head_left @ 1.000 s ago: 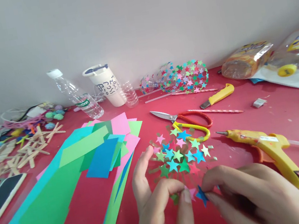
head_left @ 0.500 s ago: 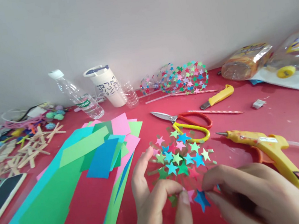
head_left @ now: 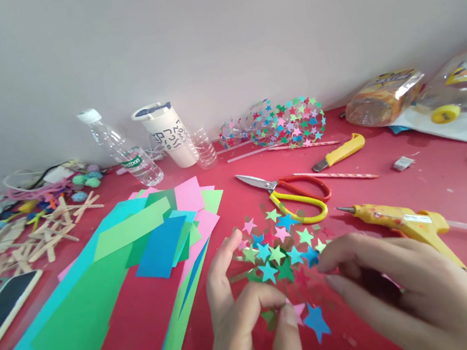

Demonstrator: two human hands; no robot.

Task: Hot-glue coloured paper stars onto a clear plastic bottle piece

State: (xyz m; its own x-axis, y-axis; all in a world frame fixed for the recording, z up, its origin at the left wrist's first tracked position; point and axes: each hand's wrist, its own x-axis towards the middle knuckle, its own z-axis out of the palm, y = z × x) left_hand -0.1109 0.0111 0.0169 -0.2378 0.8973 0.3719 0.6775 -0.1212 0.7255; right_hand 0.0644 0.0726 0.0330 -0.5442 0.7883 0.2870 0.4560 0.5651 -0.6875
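Now seemingly picking among the paper stars (head_left: 279, 245) on the tabletop (head_left: 431, 178), left hand (head_left: 251, 333) nearly pinched, hold unclear, beside a loose blue star (head_left: 315, 321), right hand (head_left: 407, 289) open and empty at the pile; next needing a fine pinch.

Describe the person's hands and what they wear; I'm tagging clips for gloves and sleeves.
Both the left hand and the right hand are bare: no gloves, rings or bands show. No sleeve reaches the visible wrists. Nails are short and unpainted.

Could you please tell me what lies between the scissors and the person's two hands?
In the head view, a scatter of small coloured paper stars on the red table.
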